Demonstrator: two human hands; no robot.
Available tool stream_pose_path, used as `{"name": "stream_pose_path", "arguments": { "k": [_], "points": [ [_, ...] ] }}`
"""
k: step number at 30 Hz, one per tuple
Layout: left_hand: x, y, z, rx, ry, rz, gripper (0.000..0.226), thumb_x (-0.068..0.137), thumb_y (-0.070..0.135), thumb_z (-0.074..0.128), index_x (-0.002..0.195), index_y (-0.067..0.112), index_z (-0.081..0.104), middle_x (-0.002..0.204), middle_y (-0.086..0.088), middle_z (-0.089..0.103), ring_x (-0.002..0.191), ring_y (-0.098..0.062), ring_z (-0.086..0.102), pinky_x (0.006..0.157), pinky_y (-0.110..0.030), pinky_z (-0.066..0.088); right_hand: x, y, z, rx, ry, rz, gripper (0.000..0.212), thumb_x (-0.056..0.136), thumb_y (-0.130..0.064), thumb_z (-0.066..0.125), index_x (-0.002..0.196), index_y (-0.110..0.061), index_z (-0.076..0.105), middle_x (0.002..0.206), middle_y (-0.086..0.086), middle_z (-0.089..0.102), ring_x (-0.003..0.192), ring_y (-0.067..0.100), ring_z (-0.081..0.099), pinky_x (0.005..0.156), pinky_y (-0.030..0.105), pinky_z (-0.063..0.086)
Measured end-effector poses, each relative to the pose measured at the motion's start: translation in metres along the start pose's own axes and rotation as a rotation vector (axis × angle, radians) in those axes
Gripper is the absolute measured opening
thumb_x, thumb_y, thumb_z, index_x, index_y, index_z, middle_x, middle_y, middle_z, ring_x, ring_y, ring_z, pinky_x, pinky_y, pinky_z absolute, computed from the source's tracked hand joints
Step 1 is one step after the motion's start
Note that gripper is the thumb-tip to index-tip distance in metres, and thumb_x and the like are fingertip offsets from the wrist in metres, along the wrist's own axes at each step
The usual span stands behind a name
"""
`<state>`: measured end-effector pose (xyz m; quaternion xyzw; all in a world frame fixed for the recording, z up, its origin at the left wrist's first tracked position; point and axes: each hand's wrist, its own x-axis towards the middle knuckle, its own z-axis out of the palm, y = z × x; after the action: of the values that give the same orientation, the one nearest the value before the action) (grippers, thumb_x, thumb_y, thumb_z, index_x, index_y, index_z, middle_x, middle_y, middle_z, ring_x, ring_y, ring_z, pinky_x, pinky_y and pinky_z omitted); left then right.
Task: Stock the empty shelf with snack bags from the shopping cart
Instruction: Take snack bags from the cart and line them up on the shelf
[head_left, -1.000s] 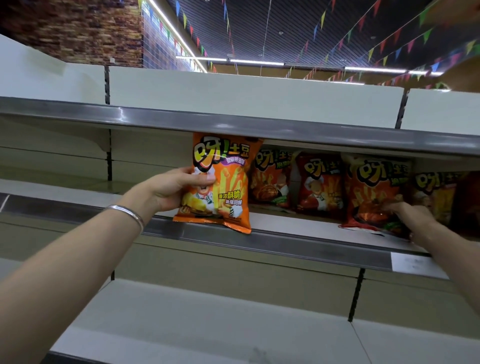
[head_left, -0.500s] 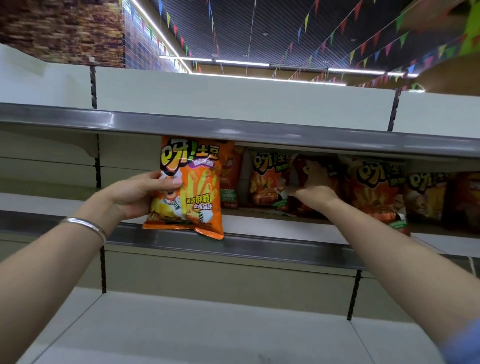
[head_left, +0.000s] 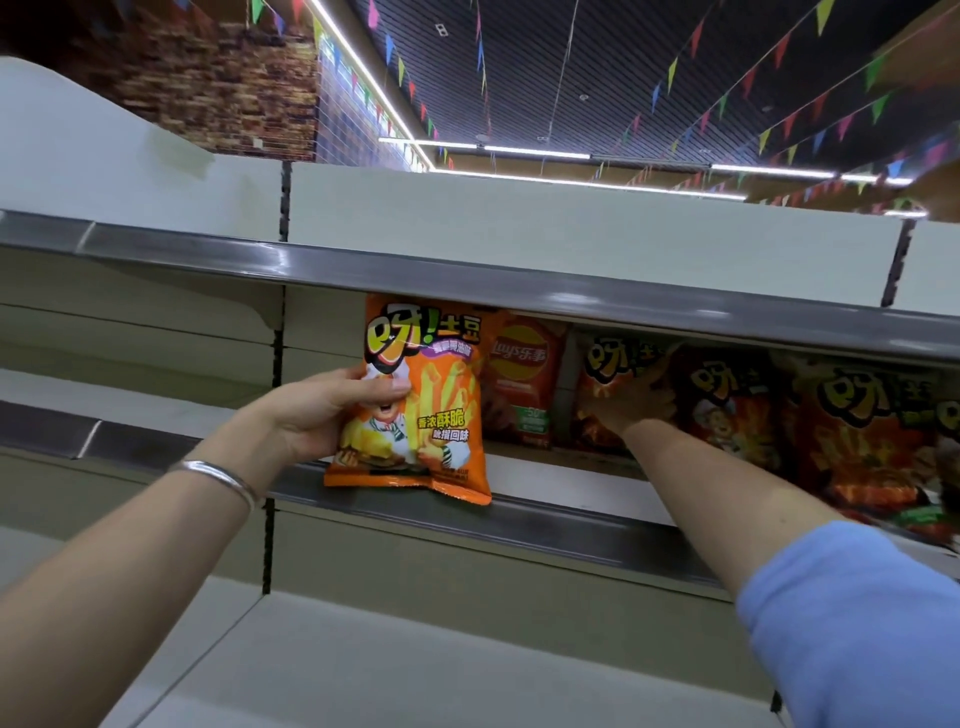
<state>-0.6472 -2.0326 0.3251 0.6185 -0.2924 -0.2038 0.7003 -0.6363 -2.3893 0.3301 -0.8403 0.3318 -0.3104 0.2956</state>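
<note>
The left hand (head_left: 322, 410) holds an orange snack bag (head_left: 415, 400) upright at the front edge of the shelf (head_left: 571, 525), just left of centre. Its thumb lies across the bag's face and the other fingers are curled behind the left edge; the bag's bottom seam hangs over the shelf's grey lip. A silver bangle (head_left: 221, 480) sits on that wrist, toward 8 o'clock from the bag.

At 3 o'clock from the held bag, a red Lay's bag (head_left: 519, 379) stands further back on the same shelf. Next along, the right hand (head_left: 631, 402) reaches in against a darker orange bag (head_left: 602, 364); the fingers are blurred and in shadow, so I cannot tell whether they grip it or merely press on it. More bags (head_left: 872, 431) of the same brand stand in a row out toward 3 o'clock. A blue sleeve (head_left: 857, 623) covers the right arm at 5 o'clock.
</note>
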Motion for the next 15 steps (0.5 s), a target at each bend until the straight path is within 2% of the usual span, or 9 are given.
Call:
{"name": "stream_pose_path", "arguments": {
  "k": [2, 4, 10, 12, 14, 15],
  "points": [
    [-0.003, 0.001, -0.006, -0.003, 0.014, -0.002, 0.115, 0.039, 0.031, 0.101, 0.138, 0.008, 0.05, 0.127, -0.017, 0.066, 0.115, -0.035, 0.065, 0.088, -0.045, 0.058, -0.007, -0.003, 0.0, 0.042, 0.033, 0.085, 0.125, 0.075, -0.049, 0.08, 0.158, -0.015, -0.006, 0.159, 0.022, 0.016, 0.146, 0.04, 0.02, 0.117, 0.052, 0.022],
    [-0.005, 0.001, -0.011, -0.005, 0.024, -0.002, 0.114, 0.038, 0.031, 0.101, 0.138, 0.009, 0.051, 0.126, -0.017, 0.066, 0.114, -0.035, 0.065, 0.087, -0.045, 0.058, -0.012, -0.002, -0.003, 0.042, 0.058, 0.074, 0.129, 0.075, -0.049, 0.081, 0.156, -0.015, -0.012, 0.16, 0.022, 0.015, 0.146, 0.04, 0.018, 0.116, 0.052, 0.023],
    [-0.001, 0.001, -0.014, -0.025, 0.002, 0.003, 0.115, 0.029, 0.031, 0.103, 0.132, 0.01, 0.055, 0.122, -0.016, 0.069, 0.107, -0.033, 0.069, 0.076, -0.041, 0.061, -0.014, -0.007, -0.019, 0.084, 0.018, 0.058, 0.125, 0.075, -0.041, 0.083, 0.157, -0.014, -0.008, 0.159, 0.021, 0.018, 0.146, 0.039, 0.022, 0.116, 0.048, 0.025],
    [0.002, 0.0, -0.012, -0.028, -0.01, 0.005, 0.117, 0.026, 0.032, 0.103, 0.131, 0.009, 0.056, 0.12, -0.016, 0.07, 0.105, -0.032, 0.07, 0.075, -0.04, 0.061, -0.017, 0.002, -0.03, 0.099, -0.076, 0.105, 0.105, 0.081, -0.031, 0.078, 0.156, -0.007, 0.009, 0.156, 0.021, 0.029, 0.143, 0.038, 0.032, 0.116, 0.046, 0.032],
    [0.004, 0.0, -0.009, -0.034, -0.029, 0.01, 0.117, 0.025, 0.032, 0.103, 0.131, 0.008, 0.057, 0.12, -0.016, 0.07, 0.104, -0.031, 0.071, 0.075, -0.04, 0.062, -0.019, 0.018, -0.041, 0.041, -0.254, 0.132, 0.062, 0.095, -0.017, 0.06, 0.148, 0.003, 0.034, 0.149, 0.018, 0.043, 0.138, 0.035, 0.042, 0.109, 0.038, 0.039],
    [0.005, 0.0, -0.007, -0.04, -0.039, 0.012, 0.117, 0.024, 0.032, 0.103, 0.129, 0.008, 0.058, 0.119, -0.016, 0.07, 0.102, -0.031, 0.071, 0.073, -0.04, 0.062, -0.02, 0.022, -0.048, -0.008, -0.293, 0.107, 0.049, 0.1, -0.015, 0.052, 0.143, 0.006, 0.041, 0.147, 0.018, 0.046, 0.136, 0.033, 0.044, 0.105, 0.035, 0.04]
  ]
}}
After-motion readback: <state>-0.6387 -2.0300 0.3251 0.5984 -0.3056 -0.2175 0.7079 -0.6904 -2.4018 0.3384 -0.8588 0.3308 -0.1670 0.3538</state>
